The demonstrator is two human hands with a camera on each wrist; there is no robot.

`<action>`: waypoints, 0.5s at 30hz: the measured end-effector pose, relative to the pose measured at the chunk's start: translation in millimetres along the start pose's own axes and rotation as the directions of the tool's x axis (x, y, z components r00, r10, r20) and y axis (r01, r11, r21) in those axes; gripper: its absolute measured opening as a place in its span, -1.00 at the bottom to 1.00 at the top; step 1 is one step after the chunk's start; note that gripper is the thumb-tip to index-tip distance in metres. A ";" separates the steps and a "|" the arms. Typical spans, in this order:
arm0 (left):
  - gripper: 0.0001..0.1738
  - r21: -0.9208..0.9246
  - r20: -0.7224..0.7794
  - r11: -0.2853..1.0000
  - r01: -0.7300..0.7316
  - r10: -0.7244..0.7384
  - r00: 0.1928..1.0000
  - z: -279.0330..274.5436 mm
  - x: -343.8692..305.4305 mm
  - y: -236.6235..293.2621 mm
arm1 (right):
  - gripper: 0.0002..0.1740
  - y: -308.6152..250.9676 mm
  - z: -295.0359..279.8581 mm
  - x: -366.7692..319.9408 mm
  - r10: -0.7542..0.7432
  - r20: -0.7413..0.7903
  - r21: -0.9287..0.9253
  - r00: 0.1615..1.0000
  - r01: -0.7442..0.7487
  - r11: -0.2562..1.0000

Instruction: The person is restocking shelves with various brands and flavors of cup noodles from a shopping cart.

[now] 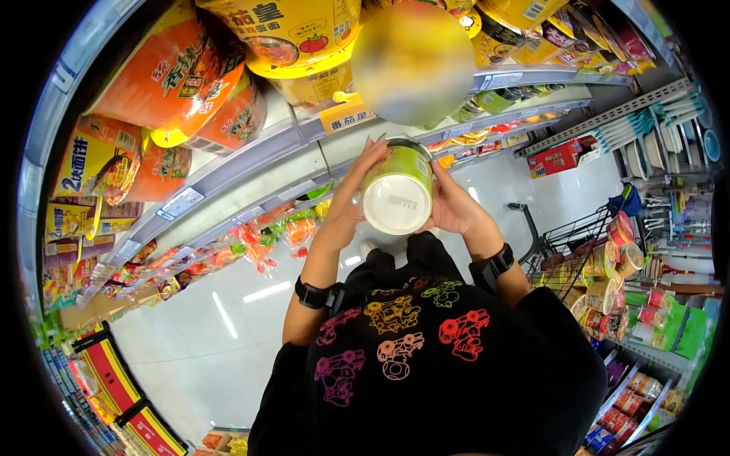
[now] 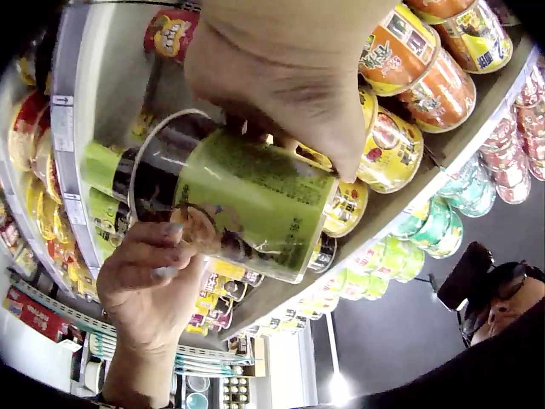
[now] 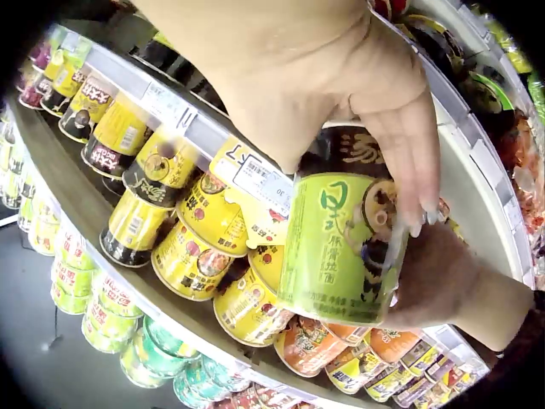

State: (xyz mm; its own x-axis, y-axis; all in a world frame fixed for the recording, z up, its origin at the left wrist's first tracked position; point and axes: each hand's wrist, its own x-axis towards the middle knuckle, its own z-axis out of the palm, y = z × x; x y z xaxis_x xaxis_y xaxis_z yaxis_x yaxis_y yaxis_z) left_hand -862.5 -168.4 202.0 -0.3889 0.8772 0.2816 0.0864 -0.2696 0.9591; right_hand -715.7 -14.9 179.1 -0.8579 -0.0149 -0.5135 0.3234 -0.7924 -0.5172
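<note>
Between my two hands is a green instant noodle cup (image 1: 397, 190) with a dark band at one end, tipped so its white base faces up toward the head camera. My left hand (image 1: 356, 188) holds one side, and in the left wrist view its thumb lies along the label. From the opposite side my right hand (image 1: 458, 205) grips the cup, its fingers bent over the dark band in the right wrist view. Printed food pictures and lettering show on the green wrapper (image 3: 334, 243). Part of each palm is hidden behind the cup.
A shelf edge (image 1: 304, 137) runs just beyond the hands, with orange noodle buckets (image 1: 163, 72) and yellow ones (image 1: 293, 30) above it. Bagged goods (image 1: 262, 239) fill a lower shelf. On the right, a black wire basket (image 1: 566, 258) stands beside several noodle cups (image 1: 608, 262).
</note>
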 end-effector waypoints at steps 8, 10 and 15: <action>-0.11 -0.200 -0.099 0.979 0.039 -0.060 0.993 3.7 -10.4 3.1 | 0.02 3.9 -5.5 -1.0 0.177 0.136 -0.193 0.975 -0.149 0.970; -0.12 -0.232 -0.093 0.972 0.032 -0.055 0.994 3.9 -11.1 -1.3 | 0.03 4.3 -4.7 -1.3 0.175 0.118 -0.197 0.977 -0.150 0.969; -0.11 -0.190 -0.100 0.982 0.017 -0.036 0.994 5.1 -9.6 7.5 | 0.04 4.3 -6.3 1.8 0.165 0.121 -0.189 0.979 -0.140 0.972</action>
State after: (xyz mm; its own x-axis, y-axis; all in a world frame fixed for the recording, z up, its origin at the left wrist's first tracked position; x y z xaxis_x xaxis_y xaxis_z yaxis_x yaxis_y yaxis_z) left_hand -853.4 -176.9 206.7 -0.4819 0.8421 0.2422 -0.0964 -0.3257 0.9406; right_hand -713.2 -14.5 171.6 -0.8347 -0.2189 -0.5053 0.5103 -0.6525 -0.5602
